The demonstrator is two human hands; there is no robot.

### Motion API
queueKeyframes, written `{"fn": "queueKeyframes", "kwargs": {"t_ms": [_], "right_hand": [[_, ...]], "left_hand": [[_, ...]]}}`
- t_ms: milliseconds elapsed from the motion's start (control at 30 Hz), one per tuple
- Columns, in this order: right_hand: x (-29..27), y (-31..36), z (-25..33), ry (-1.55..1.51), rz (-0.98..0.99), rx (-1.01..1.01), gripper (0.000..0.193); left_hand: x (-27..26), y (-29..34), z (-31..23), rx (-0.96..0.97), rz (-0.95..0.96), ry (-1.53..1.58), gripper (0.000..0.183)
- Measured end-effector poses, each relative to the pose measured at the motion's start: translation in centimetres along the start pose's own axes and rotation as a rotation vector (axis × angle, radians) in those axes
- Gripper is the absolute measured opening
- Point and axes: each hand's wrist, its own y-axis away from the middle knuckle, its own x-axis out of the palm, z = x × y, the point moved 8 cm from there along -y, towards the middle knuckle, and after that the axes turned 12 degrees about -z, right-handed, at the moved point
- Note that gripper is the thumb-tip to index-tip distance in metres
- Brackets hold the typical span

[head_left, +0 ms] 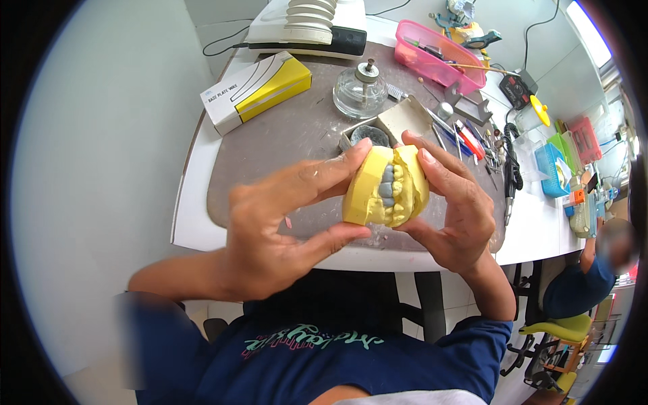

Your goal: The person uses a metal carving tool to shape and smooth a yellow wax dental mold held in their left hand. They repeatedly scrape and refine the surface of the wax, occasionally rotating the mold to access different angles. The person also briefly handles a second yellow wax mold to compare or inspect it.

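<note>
Between my two hands, above the front of the work surface, is a yellow dental cast (364,192) made of two halves set tooth against tooth. It is turned on its side, with the row of teeth running up and down. Several grey teeth (387,186), perhaps wax, stand on the left half among the yellow ones. My left hand (270,219) pinches the left half between thumb and fingers. My right hand (466,209) grips the right half (420,179) from the other side, its thumb below and fingers on top.
Behind the cast, a small open box (405,118) holds a dark round piece (369,136). A glass spirit burner (360,91), yellow-and-white carton (256,91) and pink basket (439,57) stand farther back. Hand tools (469,142) lie at right. Another person (580,283) sits far right.
</note>
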Motion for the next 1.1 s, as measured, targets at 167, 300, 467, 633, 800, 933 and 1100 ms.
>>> {"fn": "queueKeyframes", "kwargs": {"t_ms": [167,300,467,633,800,933,1100], "right_hand": [[0.4,0.1,1.4,0.052,0.097,-0.109,0.069],[0.3,1.0,1.3,-0.015,0.098,-0.002,0.067],[0.7,2.7,0.6,-0.052,0.111,0.146,0.068],[1.2,3.7,0.7,-0.004,0.063,0.180,0.068],[1.7,4.3,0.3,-0.019,0.046,0.212,0.065],[2.1,4.9,0.0,-0.011,0.058,0.271,0.064],[2.0,5.5,-0.2,-0.021,0.016,0.306,0.064]], "left_hand": [[0.0,1.8,-0.4,-0.016,-0.045,0.029,0.078],[0.5,3.1,-0.1,-0.023,-0.085,0.062,0.077],[1.0,4.0,0.5,-0.116,-0.113,0.067,0.073],[1.3,4.8,1.8,-0.175,-0.136,0.096,0.074],[1.1,5.5,2.6,-0.194,-0.117,0.087,0.074],[0.9,5.9,3.1,-0.238,-0.110,0.063,0.074],[1.1,5.5,3.1,-0.228,-0.136,0.110,0.071]]}}
